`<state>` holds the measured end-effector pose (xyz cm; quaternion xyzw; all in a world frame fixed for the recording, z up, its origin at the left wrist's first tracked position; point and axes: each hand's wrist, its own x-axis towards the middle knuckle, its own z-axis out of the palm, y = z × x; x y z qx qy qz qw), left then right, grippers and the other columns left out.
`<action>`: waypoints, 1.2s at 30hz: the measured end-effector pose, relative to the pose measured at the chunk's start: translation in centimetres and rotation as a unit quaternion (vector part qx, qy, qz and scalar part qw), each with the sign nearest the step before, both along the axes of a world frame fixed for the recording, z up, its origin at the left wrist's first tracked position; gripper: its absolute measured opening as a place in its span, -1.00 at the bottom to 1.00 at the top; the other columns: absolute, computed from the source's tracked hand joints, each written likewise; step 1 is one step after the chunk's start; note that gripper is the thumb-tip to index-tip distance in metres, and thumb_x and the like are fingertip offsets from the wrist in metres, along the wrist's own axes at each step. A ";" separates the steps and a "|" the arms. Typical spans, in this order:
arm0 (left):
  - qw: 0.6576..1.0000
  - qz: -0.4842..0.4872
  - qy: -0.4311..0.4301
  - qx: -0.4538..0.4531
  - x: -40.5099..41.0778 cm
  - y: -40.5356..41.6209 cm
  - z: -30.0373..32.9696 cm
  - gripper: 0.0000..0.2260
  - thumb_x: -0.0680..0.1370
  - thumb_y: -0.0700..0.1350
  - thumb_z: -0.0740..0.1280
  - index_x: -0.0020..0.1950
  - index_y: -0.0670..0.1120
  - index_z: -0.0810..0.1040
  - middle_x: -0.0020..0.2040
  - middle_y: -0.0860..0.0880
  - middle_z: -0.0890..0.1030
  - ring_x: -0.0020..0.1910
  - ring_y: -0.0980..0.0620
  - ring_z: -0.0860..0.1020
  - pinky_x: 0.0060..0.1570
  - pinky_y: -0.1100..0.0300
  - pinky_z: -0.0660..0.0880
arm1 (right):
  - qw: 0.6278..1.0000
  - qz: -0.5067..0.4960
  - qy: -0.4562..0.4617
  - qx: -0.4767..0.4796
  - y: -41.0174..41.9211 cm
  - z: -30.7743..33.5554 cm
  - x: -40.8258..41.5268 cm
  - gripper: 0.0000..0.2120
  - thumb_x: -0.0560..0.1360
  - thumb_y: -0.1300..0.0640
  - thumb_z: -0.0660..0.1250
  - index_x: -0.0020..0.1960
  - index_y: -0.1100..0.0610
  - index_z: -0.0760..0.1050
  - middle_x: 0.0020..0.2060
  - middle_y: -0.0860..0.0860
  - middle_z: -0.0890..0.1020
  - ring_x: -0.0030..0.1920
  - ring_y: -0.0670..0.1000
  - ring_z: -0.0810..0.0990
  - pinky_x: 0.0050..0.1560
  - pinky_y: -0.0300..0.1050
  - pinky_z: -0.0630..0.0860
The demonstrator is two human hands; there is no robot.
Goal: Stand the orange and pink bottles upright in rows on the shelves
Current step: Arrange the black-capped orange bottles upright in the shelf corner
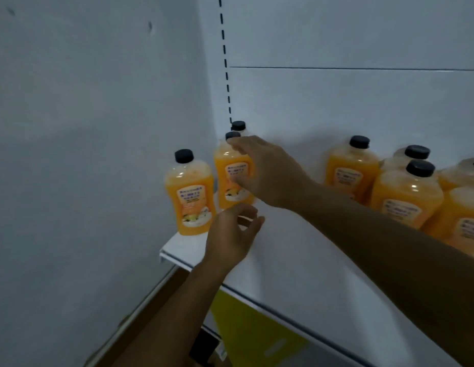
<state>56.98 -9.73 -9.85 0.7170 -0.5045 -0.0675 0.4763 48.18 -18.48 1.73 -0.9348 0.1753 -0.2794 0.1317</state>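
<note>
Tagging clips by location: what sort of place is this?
Probably a shop aisle or stockroom: a white metal shelf on a slotted upright, stocked with identical orange bottles, and a cardboard box below.

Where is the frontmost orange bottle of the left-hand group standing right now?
The frontmost orange bottle stands upright at the shelf's front left corner, by the side wall, left of the left hand.

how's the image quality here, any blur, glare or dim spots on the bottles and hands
Head view: dim, bluish light overall; the right hand and left hand are softly motion-blurred; labels on the orange bottles are too smeared to read; small glare highlights sit on the bottle shoulders; wide-angle bending curves the slotted upright; soft shadows fall on the back panel.
</note>
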 end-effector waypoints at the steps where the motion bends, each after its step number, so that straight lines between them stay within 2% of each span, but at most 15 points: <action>1: 1.000 0.012 0.001 -0.020 0.6 1.2 0.0 -0.92 0.50 -0.01 0.43 -0.13 0.01 0.63 -0.24 0.19 0.61 -0.24 0.25 0.58 -0.27 0.40 0.45 | 1.000 0.023 -0.005 0.017 0.5 -0.2 1.2 -0.34 0.48 0.03 0.41 0.50 0.06 0.23 0.40 0.02 0.39 0.35 0.05 0.40 0.28 0.05 0.42; 4: 0.993 0.082 0.024 -0.084 2.5 4.4 0.0 -0.84 0.46 0.03 0.40 -0.24 -0.03 0.62 -0.32 0.14 0.61 -0.28 0.17 0.57 -0.25 0.27 0.49 | 0.996 0.071 0.006 0.051 1.6 -0.8 4.5 -0.19 0.46 0.02 0.44 0.56 0.07 0.08 0.48 0.03 0.28 0.46 0.02 0.27 0.40 -0.03 0.28; 7: 0.983 0.143 0.027 -0.113 4.3 6.6 -0.4 -0.81 0.47 0.04 0.45 -0.22 -0.02 0.54 -0.31 0.10 0.57 -0.29 0.13 0.54 -0.26 0.21 0.48 | 0.993 0.074 0.022 0.093 2.1 -1.5 6.4 -0.14 0.44 -0.02 0.46 0.56 0.02 0.03 0.41 0.09 0.36 0.38 0.07 0.35 0.30 -0.06 0.34; 9: 0.976 0.183 0.049 -0.109 5.4 7.2 -0.7 -0.73 0.44 0.08 0.49 -0.05 0.00 0.48 -0.13 0.08 0.55 -0.14 0.15 0.52 -0.16 0.15 0.51 | 0.992 0.064 0.016 0.105 2.2 -2.1 6.8 -0.20 0.45 -0.02 0.45 0.54 -0.03 0.09 0.26 0.08 0.45 0.23 0.07 0.45 0.16 -0.07 0.38; 11: 0.975 0.198 0.065 -0.074 6.3 7.1 -1.0 -0.46 0.40 0.18 0.49 0.25 0.01 0.38 0.15 0.05 0.48 0.11 0.14 0.46 0.04 0.14 0.48 | 0.992 0.054 -0.013 0.116 2.3 -2.5 6.7 -0.28 0.42 -0.02 0.47 0.48 -0.03 0.20 0.06 -0.02 0.47 0.05 0.02 0.47 0.09 -0.05 0.43; 12: 0.978 0.186 0.073 -0.056 6.5 6.9 -1.2 -0.35 0.39 0.22 0.48 0.36 0.01 0.31 0.26 0.05 0.43 0.22 0.13 0.42 0.13 0.14 0.44 | 0.990 0.050 -0.028 0.125 2.4 -2.5 6.5 -0.31 0.42 -0.02 0.48 0.45 -0.03 0.24 -0.02 -0.07 0.45 -0.02 -0.01 0.46 0.05 -0.07 0.43; 13: 0.982 0.165 0.078 -0.043 6.6 6.6 -1.1 -0.33 0.39 0.22 0.47 0.39 0.04 0.29 0.30 0.05 0.42 0.27 0.12 0.39 0.16 0.16 0.41 | 0.989 0.049 -0.037 0.136 2.4 -2.5 6.2 -0.34 0.41 0.00 0.49 0.42 -0.03 0.26 -0.08 -0.10 0.44 -0.08 -0.03 0.46 0.01 -0.09 0.43; 15: 0.987 0.130 0.081 -0.039 6.3 5.7 -0.9 -0.48 0.41 0.16 0.48 0.29 0.13 0.36 0.21 0.11 0.50 0.21 0.12 0.46 0.02 0.29 0.42 | 0.987 0.051 -0.040 0.148 2.3 -2.2 5.2 -0.40 0.42 0.02 0.48 0.38 -0.05 0.30 -0.10 -0.06 0.50 -0.11 -0.02 0.51 -0.03 -0.07 0.49; 17: 0.987 0.111 0.103 -0.054 5.7 4.6 -0.8 -0.55 0.39 0.13 0.51 0.19 0.13 0.41 0.12 0.14 0.55 0.12 0.15 0.52 -0.09 0.36 0.41 | 0.988 0.044 -0.034 0.144 1.9 -1.7 3.6 -0.42 0.43 0.03 0.47 0.37 -0.05 0.31 -0.06 0.05 0.56 -0.08 0.02 0.55 -0.03 -0.08 0.53; 21: 0.984 0.039 0.150 -0.085 3.3 1.6 -1.1 -0.46 0.33 0.19 0.53 0.21 0.10 0.42 0.14 0.09 0.54 0.10 0.10 0.55 -0.01 0.07 0.59 | 0.993 -0.004 -0.027 0.111 0.1 -0.8 -0.4 -0.37 0.45 0.03 0.46 0.43 -0.07 0.26 -0.02 0.05 0.56 -0.05 0.03 0.54 0.01 -0.08 0.52; 25: 0.983 -0.054 0.143 -0.105 -0.3 -1.5 -0.1 -0.58 0.39 0.04 0.54 0.12 0.24 0.40 0.10 0.14 0.54 0.05 0.20 0.55 -0.06 0.25 0.54 | 0.993 -0.072 0.003 0.095 -2.1 -0.3 -4.9 -0.31 0.45 -0.02 0.45 0.47 -0.19 0.19 -0.01 0.04 0.54 -0.04 0.02 0.54 0.02 -0.05 0.51; 28: 0.980 -0.107 0.144 -0.084 -2.7 -4.2 0.2 -0.58 0.41 0.02 0.52 0.16 0.16 0.40 0.12 0.09 0.53 0.06 0.19 0.54 -0.09 0.30 0.51 | 0.991 -0.114 0.025 0.065 -3.4 0.3 -8.1 -0.36 0.47 0.01 0.44 0.46 -0.10 0.23 -0.22 -0.07 0.47 -0.21 -0.11 0.48 -0.14 -0.13 0.41; 30: 0.976 -0.133 0.163 -0.062 -4.0 -6.1 0.2 -0.53 0.41 0.01 0.52 0.22 0.06 0.39 0.16 0.06 0.51 0.09 0.14 0.54 -0.08 0.31 0.52 | 0.983 -0.166 0.057 0.046 -4.0 0.7 -9.6 -0.37 0.50 0.00 0.40 0.47 -0.11 0.19 -0.27 -0.11 0.42 -0.27 -0.12 0.45 -0.20 -0.15 0.38; 33: 0.969 -0.164 0.179 -0.044 -5.9 -8.2 0.4 -0.53 0.42 -0.02 0.52 0.22 0.06 0.38 0.16 0.09 0.50 0.07 0.17 0.52 -0.14 0.40 0.49 | 0.964 -0.245 0.107 -0.003 -4.4 1.1 -11.4 -0.38 0.52 -0.08 0.35 0.46 -0.20 0.11 -0.18 0.00 0.54 -0.19 0.02 0.56 -0.15 0.01 0.55; 36: 0.963 -0.186 0.191 -0.036 -7.3 -9.5 0.4 -0.56 0.43 -0.03 0.51 0.21 0.08 0.37 0.13 0.14 0.51 0.03 0.26 0.51 -0.19 0.49 0.45 | 0.940 -0.283 0.158 -0.105 -4.7 1.5 -12.6 -0.41 0.54 -0.12 0.30 0.47 -0.15 0.09 -0.07 0.03 0.61 -0.09 0.08 0.59 -0.13 -0.06 0.47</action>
